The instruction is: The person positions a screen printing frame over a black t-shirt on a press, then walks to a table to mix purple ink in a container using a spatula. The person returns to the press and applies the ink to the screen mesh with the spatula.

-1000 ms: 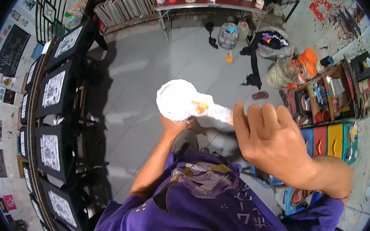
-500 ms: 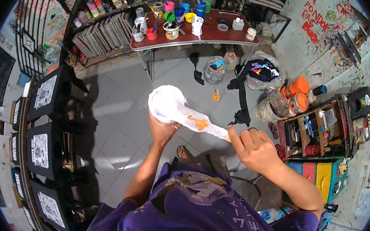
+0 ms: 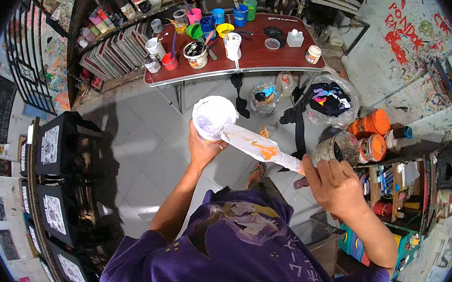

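Note:
My left hand (image 3: 203, 152) is wrapped round the side of a tub of thick white paint (image 3: 214, 117), held up over the floor. White paint coats its rim and inside. In my right hand (image 3: 335, 189) is the handle end of a long flat spatula (image 3: 263, 148), smeared with white and marked with an orange patch. The spatula slants from that hand up to the left, and its tip meets the tub's right edge. How deep the tip reaches cannot be made out.
Ahead stands a dark red folding table (image 3: 270, 40) with several coloured paint pots and a white-smeared container (image 3: 232, 46). Boards with black printed fabric (image 3: 56, 142) line the left. A bag of rags (image 3: 333, 99), orange buckets (image 3: 371, 124) and a wooden shelf (image 3: 421, 182) are at right.
The table looks nearer and the view has shifted. The spatula's tip has drawn back from inside the tub to its right edge. Both hands keep their hold.

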Demonstrator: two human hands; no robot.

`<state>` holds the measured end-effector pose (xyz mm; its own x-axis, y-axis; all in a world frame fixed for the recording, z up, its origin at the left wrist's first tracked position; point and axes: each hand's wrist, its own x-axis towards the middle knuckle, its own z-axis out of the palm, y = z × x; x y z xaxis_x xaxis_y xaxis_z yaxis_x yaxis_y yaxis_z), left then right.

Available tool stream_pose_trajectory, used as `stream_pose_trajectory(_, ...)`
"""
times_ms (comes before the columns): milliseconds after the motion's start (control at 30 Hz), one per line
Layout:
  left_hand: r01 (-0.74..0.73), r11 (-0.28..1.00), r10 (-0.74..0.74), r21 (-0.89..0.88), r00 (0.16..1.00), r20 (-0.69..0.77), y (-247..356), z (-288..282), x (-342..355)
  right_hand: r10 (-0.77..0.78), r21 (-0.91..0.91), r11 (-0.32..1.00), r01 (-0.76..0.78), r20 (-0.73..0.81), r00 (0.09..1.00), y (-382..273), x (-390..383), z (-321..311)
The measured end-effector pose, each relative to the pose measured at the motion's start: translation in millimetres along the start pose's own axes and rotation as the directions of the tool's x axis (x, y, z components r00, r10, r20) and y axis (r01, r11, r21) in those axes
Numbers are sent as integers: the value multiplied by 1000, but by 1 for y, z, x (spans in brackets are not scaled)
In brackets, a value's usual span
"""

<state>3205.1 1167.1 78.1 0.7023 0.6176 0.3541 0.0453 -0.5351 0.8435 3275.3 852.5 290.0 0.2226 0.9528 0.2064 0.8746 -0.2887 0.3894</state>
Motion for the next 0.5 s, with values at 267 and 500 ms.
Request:
stream_pose_trajectory(267,159,987,-160,-29,987,-33,-6,51,63,175,447,877,-179,52,983,106,58,52)
stream_pose_trajectory(500,172,983,-169,61,985,-43,-59,65,108,-115,533,-153,-832,827,551,131,157,144)
